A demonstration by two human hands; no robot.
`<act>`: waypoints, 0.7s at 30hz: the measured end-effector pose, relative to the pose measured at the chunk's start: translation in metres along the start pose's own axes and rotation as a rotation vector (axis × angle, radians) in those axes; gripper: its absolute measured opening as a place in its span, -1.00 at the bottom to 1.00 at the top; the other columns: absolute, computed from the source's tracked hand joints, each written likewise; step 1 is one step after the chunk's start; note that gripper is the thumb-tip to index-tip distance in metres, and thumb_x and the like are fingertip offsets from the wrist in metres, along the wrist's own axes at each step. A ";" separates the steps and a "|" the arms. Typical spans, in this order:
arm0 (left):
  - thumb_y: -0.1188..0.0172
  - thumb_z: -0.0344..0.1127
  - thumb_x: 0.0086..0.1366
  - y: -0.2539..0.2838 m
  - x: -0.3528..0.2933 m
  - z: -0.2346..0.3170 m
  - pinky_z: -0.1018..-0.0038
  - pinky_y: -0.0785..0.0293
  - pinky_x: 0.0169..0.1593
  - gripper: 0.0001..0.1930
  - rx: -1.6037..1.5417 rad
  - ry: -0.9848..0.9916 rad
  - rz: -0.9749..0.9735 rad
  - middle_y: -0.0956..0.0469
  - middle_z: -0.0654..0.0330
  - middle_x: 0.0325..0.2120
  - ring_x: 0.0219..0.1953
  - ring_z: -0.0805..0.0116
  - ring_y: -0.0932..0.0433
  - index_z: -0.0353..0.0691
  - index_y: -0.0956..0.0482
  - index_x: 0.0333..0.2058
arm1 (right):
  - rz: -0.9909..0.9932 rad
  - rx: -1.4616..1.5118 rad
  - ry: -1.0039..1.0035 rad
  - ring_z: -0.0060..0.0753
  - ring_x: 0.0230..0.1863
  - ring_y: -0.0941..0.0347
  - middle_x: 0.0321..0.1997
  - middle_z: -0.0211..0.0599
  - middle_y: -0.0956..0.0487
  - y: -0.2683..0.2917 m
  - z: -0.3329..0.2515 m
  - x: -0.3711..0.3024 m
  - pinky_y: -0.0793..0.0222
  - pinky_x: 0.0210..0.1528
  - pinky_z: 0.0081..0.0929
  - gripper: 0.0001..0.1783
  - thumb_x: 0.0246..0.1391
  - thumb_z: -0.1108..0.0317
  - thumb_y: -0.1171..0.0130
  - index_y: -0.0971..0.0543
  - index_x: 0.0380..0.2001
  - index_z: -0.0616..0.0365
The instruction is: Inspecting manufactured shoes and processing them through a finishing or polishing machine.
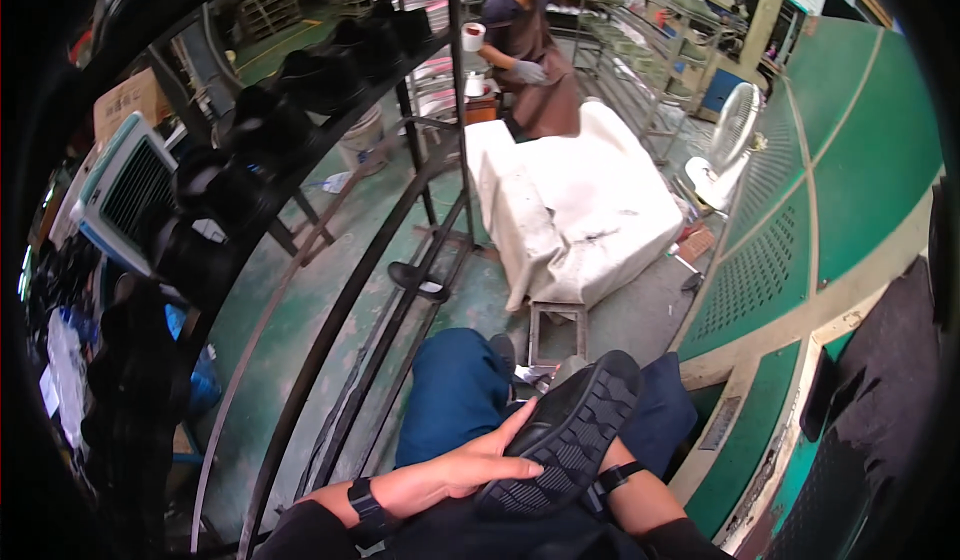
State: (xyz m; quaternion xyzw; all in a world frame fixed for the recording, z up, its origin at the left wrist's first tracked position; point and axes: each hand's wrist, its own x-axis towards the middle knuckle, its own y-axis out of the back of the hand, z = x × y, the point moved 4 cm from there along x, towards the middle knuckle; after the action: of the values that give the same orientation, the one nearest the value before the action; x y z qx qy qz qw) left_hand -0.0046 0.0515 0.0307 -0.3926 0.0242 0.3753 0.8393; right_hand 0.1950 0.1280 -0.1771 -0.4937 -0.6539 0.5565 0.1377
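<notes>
A black shoe (565, 440) is held over my lap, its ridged sole turned up toward me and its toe pointing up and to the right. My left hand (490, 463) grips it from the left, thumb lying across the sole and fingers along the dark upper. From the right, my right hand (619, 456) reaches behind the shoe; only its wrist side shows, and the fingers are hidden. Beyond the shoe, a small metal-looking part is partly visible between my knees, too covered to name. Dark bands circle both my wrists.
A black metal rack (330, 110) with several black shoes stands at the left; a lone shoe (418, 281) rests on its lower bars. Ahead is a cloth-covered block (590, 205), with a person (530, 50) behind it. A green machine panel (760, 270) and a white fan (733, 130) are right.
</notes>
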 end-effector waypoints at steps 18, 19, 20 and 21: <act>-0.45 0.00 0.10 0.064 0.073 0.166 0.05 -0.20 0.36 -0.31 1.507 -0.778 0.143 -0.49 -0.05 0.13 0.29 -0.06 -0.37 -0.23 -0.52 0.14 | -0.219 -0.137 -0.128 -0.20 0.30 -0.36 0.36 -0.20 -0.40 -0.181 -0.126 0.053 -0.22 0.37 -0.19 -0.35 0.32 0.18 -0.08 -0.25 0.41 0.11; -0.44 -0.05 0.16 0.078 0.087 0.156 0.13 -0.29 0.31 -0.41 1.305 -0.620 0.091 -0.62 0.02 -0.01 0.23 0.02 -0.46 -0.29 -0.57 0.06 | 0.042 -0.332 0.029 -0.24 0.32 -0.33 0.38 -0.20 -0.37 -0.167 -0.118 0.077 -0.19 0.39 -0.24 -0.30 0.30 0.24 -0.10 -0.19 0.44 0.11; -0.40 -0.22 0.23 0.100 0.105 0.141 0.37 -0.46 0.09 -0.63 1.006 -0.296 0.070 -0.68 0.08 -0.21 -0.04 0.32 -0.59 -0.34 -0.63 -0.09 | 0.036 -0.408 0.018 -0.32 0.31 -0.34 0.37 -0.20 -0.36 -0.161 -0.103 0.097 -0.22 0.36 -0.32 -0.30 0.29 0.27 -0.10 -0.19 0.44 0.11; -0.36 -0.29 0.27 0.123 0.120 0.133 0.48 -0.48 -0.04 -0.72 1.005 -0.161 0.057 -0.68 0.20 -0.27 -0.19 0.54 -0.55 -0.34 -0.63 -0.13 | 0.089 -0.488 0.009 -0.33 0.29 -0.35 0.36 -0.20 -0.37 -0.152 -0.091 0.114 -0.26 0.31 -0.40 -0.30 0.28 0.28 -0.10 -0.20 0.44 0.10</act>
State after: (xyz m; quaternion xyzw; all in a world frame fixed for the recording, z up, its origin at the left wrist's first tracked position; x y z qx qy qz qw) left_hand -0.0317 0.2655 0.0038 0.0909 0.1477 0.3690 0.9131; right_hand 0.1322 0.2889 -0.0570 -0.5431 -0.7460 0.3853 -0.0074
